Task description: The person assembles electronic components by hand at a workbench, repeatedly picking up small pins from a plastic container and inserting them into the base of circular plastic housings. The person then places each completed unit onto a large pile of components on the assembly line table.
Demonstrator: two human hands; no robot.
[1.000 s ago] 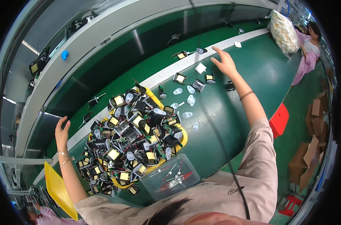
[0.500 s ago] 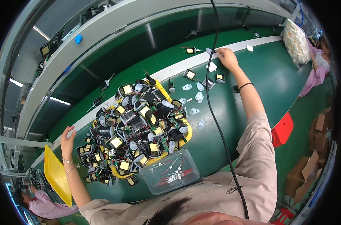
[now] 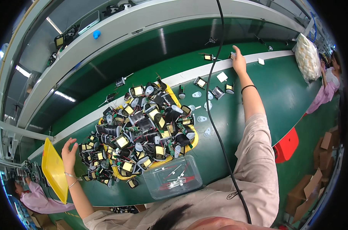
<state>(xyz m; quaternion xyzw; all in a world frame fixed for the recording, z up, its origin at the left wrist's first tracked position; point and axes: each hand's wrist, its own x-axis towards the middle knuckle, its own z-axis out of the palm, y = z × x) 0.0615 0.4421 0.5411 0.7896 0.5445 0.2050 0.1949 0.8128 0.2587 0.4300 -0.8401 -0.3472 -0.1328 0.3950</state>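
My right hand [image 3: 239, 63] reaches to the pale strip at the far side of the green bench, one finger stretched out. A small dark part [image 3: 232, 56] lies right at its fingers; whether they touch is hard to see. My left hand [image 3: 69, 152] is open and holds nothing, fingers apart and slightly bent. It hovers between an empty-looking yellow tray [image 3: 47, 161] and a big heap of small black assemblies [image 3: 143, 124] with wires, yellow pads and grey caps. Under the heap is a yellow tray [image 3: 195, 142].
Nearest me stands a clear plastic box [image 3: 151, 184] with red and white wires. Loose grey caps [image 3: 201, 119] and a white block [image 3: 222, 77] lie right of the heap. A black cable [image 3: 222, 142] hangs across. A bag of white pieces [image 3: 307, 59] stands far right; people sit at both sides.
The whole view has shifted a little. My right hand has come in over the small part on the strip, one finger now stretched forward. My left hand stays open beside the heap.
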